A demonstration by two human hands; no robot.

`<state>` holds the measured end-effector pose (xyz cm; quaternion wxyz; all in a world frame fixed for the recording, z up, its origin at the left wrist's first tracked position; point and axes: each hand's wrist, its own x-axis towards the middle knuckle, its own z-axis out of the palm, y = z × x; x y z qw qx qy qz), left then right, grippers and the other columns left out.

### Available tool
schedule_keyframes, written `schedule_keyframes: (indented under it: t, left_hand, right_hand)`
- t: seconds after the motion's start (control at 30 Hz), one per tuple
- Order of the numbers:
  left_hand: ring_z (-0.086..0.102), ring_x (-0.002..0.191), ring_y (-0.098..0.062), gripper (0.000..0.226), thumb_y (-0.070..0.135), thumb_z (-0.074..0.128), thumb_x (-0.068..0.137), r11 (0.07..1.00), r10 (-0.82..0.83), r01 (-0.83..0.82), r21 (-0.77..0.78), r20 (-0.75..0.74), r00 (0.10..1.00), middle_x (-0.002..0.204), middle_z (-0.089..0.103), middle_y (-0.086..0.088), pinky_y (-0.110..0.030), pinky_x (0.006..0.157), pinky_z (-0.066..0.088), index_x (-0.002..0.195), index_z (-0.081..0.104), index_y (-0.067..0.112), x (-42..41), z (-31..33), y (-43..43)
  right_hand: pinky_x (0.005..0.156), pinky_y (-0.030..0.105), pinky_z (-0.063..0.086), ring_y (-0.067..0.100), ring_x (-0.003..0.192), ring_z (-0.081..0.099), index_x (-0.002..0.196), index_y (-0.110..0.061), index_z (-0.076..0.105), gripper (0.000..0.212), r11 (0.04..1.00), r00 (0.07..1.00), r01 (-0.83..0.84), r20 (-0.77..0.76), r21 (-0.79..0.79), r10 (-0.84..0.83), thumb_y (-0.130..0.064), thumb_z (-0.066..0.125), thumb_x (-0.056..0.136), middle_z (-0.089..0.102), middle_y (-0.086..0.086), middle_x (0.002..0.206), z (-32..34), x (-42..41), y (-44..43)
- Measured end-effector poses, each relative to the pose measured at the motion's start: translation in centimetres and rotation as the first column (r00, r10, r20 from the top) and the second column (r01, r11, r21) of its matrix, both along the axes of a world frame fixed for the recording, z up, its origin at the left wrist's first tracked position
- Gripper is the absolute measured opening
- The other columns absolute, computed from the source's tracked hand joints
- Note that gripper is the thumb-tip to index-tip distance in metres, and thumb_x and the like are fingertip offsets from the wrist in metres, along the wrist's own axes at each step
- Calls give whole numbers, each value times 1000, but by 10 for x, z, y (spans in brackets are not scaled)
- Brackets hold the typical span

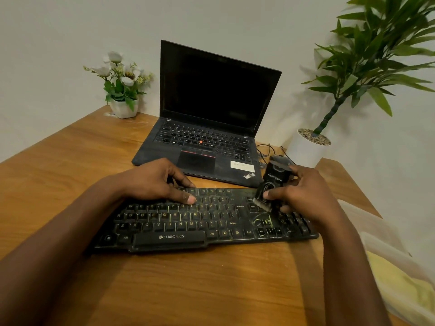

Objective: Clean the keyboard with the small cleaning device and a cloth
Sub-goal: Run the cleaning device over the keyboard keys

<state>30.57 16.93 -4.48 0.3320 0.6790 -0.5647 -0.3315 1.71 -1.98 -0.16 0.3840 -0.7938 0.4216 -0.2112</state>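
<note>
1. The keyboard [179, 222] lies across the tabletop [188, 290], under both hands
2. The left hand [153, 180] rests on the upper middle rows with its fingers fairly straight and one fingertip on the keys; it holds nothing
3. The right hand [303, 196] is clamped round the cleaning device [270, 182], a small black tool held tilted, with its brush [261, 204] down on the keys left of that hand
4. Just beyond both hands stands an open laptop [211, 90] with a dark screen; a mouse [280, 159] sits right behind the cleaning device
5. Well beyond the left hand is a pot of white flowers [122, 90]; beyond the right hand is a leafy plant [376, 55]
6. Pale fabric [400, 278] lies right of the right forearm
</note>
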Motion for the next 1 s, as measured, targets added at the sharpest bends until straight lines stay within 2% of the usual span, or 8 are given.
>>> schedule_keyframes:
  t: [0.1,0.2,0.3,0.4,0.6,0.73,0.87,1.0]
  left_hand:
    - [58,64,-9,29,41,88,82,1000,-6,6,1,-2,1000,85,77,-6,-20,61,46,107,84,27,-1,1,0]
    - [58,61,-4,30,39,88,82,1000,-5,5,2,8,1000,80,76,0,-16,59,44,108,84,25,-2,2,-1]
    - [57,62,-5,30,40,88,82,1000,-2,2,1,14,1000,78,75,2,-17,59,44,108,84,26,-2,2,-1]
    - [58,62,-8,29,41,87,82,1000,-1,1,11,14,1000,82,77,-3,-19,59,45,108,84,27,-1,1,-1]
    - [58,64,-11,30,43,88,81,1000,-6,6,13,1,1000,89,78,-6,-22,61,45,107,84,28,1,0,0]
    - [58,65,-13,31,45,88,80,1000,-5,5,8,0,1000,92,78,-10,-24,62,45,107,84,30,2,-1,0]
    - [60,66,-11,31,43,88,82,1000,-18,18,8,-2,1000,94,79,-8,-21,63,47,108,84,28,1,-1,-1]
    - [60,66,-11,32,43,88,81,1000,-18,18,4,-11,1000,95,79,-10,-19,62,47,108,84,28,1,-1,-1]
  right_hand:
    - [54,29,60,22,64,78,134,-16,66,66,989,993,114,-10,-94,-116,-16,94,74,78,7,96,-6,-2,-11]
    - [51,26,56,23,68,77,134,-17,67,64,974,989,139,-18,-178,-145,-19,94,75,78,7,97,-9,-2,-15]
    - [48,20,57,25,75,78,141,-15,63,73,982,989,143,36,-120,-140,-14,94,75,76,13,111,-10,1,-14]
    - [52,26,61,25,73,80,147,-14,60,83,993,992,114,49,-26,-112,-11,95,73,75,13,117,-11,4,-10]
    - [53,28,60,25,85,77,133,-16,69,69,994,993,111,27,8,-111,-10,94,69,77,9,110,-7,-5,-15]
    - [71,52,66,27,77,75,123,-20,73,61,961,973,222,-30,-166,-230,-23,95,66,77,3,90,-7,-9,-20]
    - [72,48,64,31,72,75,106,-23,72,49,923,958,247,-67,-296,-278,-33,93,64,76,3,84,-8,-8,-20]
    - [56,38,63,24,61,76,123,-20,72,57,964,980,189,-21,-189,-197,-18,94,70,76,2,85,-6,-4,-15]
